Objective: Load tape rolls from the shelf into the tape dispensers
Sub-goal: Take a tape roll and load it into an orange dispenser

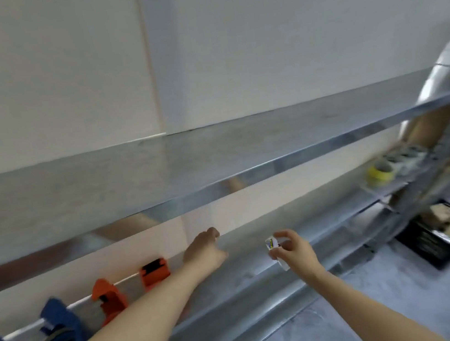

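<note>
On the lower metal shelf (248, 265) stand several tape dispensers: two orange ones (155, 272) (109, 299) and blue ones (59, 329) further left. My left hand (205, 252) reaches over this shelf just right of the orange dispenser, fingers curled with nothing seen in them. My right hand (292, 249) pinches a clear tape roll (276, 252) with a white and yellow label, held in front of the shelf edge. Far right on the shelf sit a yellow tape roll (379, 174) and several grey rolls (403, 159). The view is motion-blurred.
An upper metal shelf (160, 173) runs across above my hands. A silver duct (445, 58) rises at the right. A lower shelf level and a dark tray (440, 232) on the grey floor lie to the right.
</note>
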Motion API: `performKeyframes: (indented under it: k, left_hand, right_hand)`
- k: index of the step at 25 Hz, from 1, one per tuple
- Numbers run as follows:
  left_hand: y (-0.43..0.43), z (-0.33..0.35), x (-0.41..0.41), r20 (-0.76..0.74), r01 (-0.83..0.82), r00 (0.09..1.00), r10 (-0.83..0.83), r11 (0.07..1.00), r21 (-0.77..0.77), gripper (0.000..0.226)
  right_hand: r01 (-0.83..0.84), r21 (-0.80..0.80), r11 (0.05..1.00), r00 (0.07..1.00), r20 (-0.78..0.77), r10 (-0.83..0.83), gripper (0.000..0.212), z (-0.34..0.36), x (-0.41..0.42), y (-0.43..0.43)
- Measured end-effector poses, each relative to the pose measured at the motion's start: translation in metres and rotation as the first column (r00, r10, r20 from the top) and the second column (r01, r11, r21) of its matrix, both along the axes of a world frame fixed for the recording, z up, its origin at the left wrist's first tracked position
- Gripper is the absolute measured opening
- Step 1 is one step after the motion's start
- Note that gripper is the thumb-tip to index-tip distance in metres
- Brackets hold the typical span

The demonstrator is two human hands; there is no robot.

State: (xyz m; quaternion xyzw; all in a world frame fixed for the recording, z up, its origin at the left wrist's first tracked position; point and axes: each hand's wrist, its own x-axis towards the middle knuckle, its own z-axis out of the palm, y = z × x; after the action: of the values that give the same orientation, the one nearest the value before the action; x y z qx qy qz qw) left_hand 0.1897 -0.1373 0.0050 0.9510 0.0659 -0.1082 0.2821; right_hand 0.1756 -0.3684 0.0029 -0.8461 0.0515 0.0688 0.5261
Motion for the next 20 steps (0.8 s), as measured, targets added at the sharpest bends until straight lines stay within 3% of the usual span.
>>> performKeyframes:
  k: [7, 11, 20]
  left_hand:
    - [-0.174, 0.014, 0.054, 0.029, 0.223, 0.975, -0.222, 0.974, -0.048, 0.053]
    - [-0.299, 0.006, 0.085, 0.037, 0.299, 0.954, -0.297, 0.951, -0.085, 0.049]
    - [-0.484, 0.014, 0.147, -0.004, 0.347, 0.937, -0.35, 0.931, -0.111, 0.047]
  right_hand:
    - [0.132, -0.158, 0.979, 0.991, 0.044, -0.127, 0.034, 0.032, 0.004, -0.181]
    - [0.152, -0.325, 0.933, 0.988, 0.076, -0.135, 0.036, 0.033, 0.026, -0.295]
    - [0.127, -0.465, 0.876, 0.992, 0.063, -0.111, 0.037, 0.053, 0.099, -0.476]
